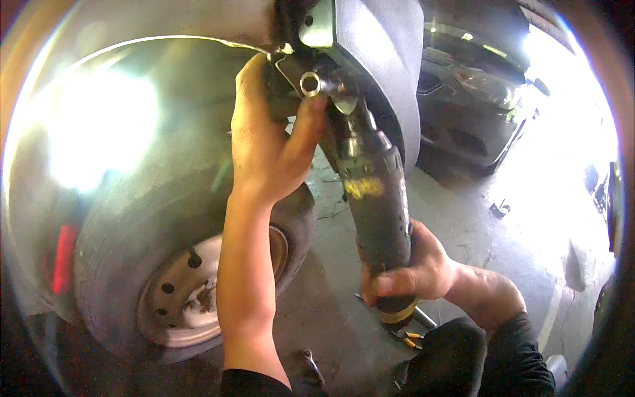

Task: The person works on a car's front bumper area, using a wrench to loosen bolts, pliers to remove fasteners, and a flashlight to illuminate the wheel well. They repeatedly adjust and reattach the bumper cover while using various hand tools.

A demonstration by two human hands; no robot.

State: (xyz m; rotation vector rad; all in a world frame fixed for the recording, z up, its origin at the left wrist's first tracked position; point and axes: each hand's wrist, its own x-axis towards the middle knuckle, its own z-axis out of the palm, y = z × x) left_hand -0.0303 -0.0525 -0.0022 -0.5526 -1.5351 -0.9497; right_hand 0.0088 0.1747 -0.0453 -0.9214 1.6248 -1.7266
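My right hand (417, 271) grips the lower body of a long black cylindrical power ratchet (374, 205) with a yellow mark, which reaches up beneath the car's bodywork. A silver socket (310, 84) sits at the tool's head. My left hand (271, 139) is raised at the lip of the light body panel (165, 20), its thumb against the tool head just below the socket; its fingertips are hidden behind the bracket area. Beside them is a grey plastic liner (383, 66). The wheel (165, 291) with a steel rim stands below my left forearm.
A dark car (469, 99) stands at the upper right. On the grey floor (496, 251) lie a wrench (311, 364) and yellow-handled pliers (410, 337). A red object (64, 258) shows at the left, and bright glare covers parts of the view.
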